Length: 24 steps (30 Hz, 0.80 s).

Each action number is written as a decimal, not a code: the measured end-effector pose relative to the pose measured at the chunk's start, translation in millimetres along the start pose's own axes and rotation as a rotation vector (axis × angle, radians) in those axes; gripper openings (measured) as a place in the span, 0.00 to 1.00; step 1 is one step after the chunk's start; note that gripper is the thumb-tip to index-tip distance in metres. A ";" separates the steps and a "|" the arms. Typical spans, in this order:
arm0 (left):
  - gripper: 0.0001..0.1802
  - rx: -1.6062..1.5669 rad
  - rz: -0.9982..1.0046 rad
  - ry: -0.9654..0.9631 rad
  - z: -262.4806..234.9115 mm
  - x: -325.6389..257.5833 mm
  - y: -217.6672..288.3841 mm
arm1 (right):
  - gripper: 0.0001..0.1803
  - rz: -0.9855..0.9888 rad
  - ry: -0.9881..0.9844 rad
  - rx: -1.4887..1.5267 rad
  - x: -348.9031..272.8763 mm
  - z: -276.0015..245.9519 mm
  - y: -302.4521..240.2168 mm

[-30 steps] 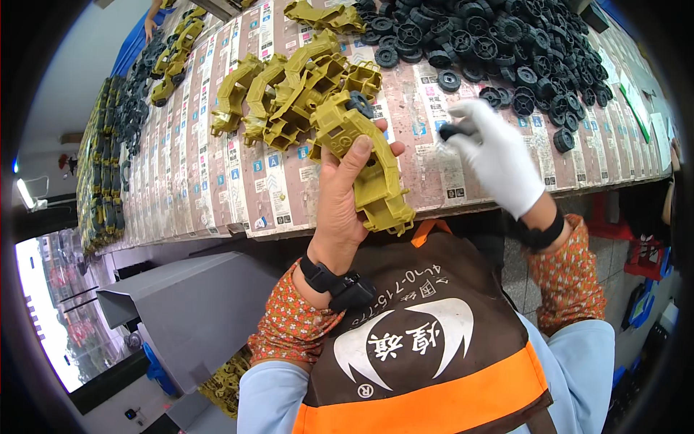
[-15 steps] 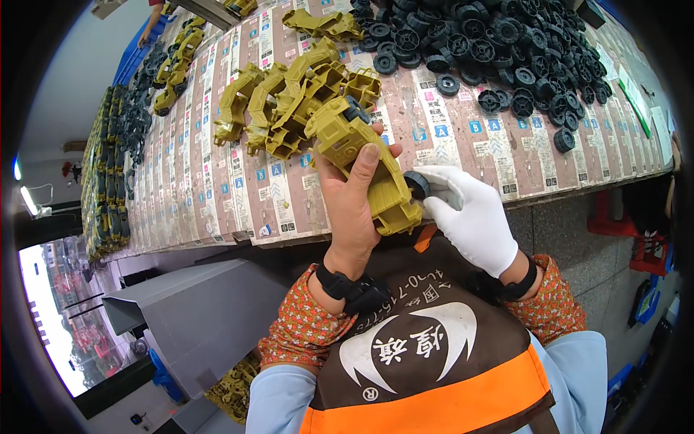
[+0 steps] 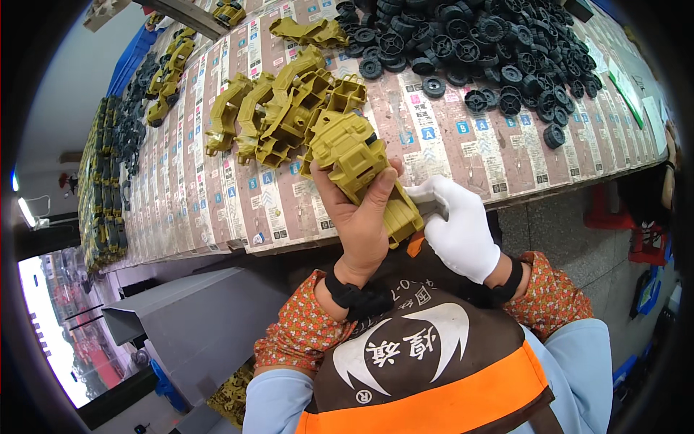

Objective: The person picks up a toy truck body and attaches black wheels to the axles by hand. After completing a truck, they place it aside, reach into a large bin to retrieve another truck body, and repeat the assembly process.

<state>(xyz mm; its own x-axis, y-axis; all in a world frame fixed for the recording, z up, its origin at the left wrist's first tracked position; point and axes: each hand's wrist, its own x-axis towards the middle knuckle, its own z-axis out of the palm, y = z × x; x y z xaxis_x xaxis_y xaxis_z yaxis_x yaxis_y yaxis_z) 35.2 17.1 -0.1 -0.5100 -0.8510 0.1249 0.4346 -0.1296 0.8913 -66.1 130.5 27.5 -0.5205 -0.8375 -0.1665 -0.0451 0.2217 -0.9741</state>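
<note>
My left hand (image 3: 363,230) is bare and closed around an olive-yellow plastic toy truck body (image 3: 347,148), thumb across its side. The truck is tilted above the table's near edge, cab end pointing away from me. A sliver of black wheel shows beside the cab. My right hand (image 3: 463,231), in a white glove, has its fingers bent against the truck's right side near the rear. Whatever lies between those fingers is hidden. Several more truck bodies (image 3: 278,108) lie just beyond the left hand, and loose black toy wheels (image 3: 470,43) are heaped at the far right.
The table (image 3: 289,206) is covered with printed sheeting. A single wheel (image 3: 554,136) lies near its right part. Rows of assembled toy trucks (image 3: 105,181) line the far left. A grey metal chute (image 3: 195,318) stands below the edge at left, and a red stool (image 3: 607,210) at right.
The truck has rolled in my left hand and come a little toward me. The black wheel seen in my gloved fingers is now out of sight, with the fingers drawn in against the truck.
</note>
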 end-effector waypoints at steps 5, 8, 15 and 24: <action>0.34 -0.115 -0.442 -0.105 -1.8 20.5 23.8 | 0.11 -0.172 0.007 -0.426 44.7 -53.1 -7.9; 0.29 -0.111 -0.550 -0.168 -13.8 28.5 34.3 | 0.11 -0.285 0.411 -1.104 89.3 -95.2 -0.7; 0.31 -0.087 -0.812 -0.376 -25.2 39.1 51.7 | 0.15 -0.376 0.238 -1.353 108.1 -105.3 9.4; 0.55 -0.438 -0.930 -0.496 -39.3 44.2 59.1 | 0.09 -0.359 0.060 -0.171 63.9 -33.9 -0.1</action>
<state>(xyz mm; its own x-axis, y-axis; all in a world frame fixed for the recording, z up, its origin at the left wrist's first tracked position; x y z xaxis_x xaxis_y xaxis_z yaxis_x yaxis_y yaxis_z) 67.5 -48.2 41.0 -0.9646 -0.0502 -0.2589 -0.0930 -0.8539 0.5120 -128.3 93.9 22.1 -0.4945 -0.8472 0.1940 -0.3717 0.0044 -0.9283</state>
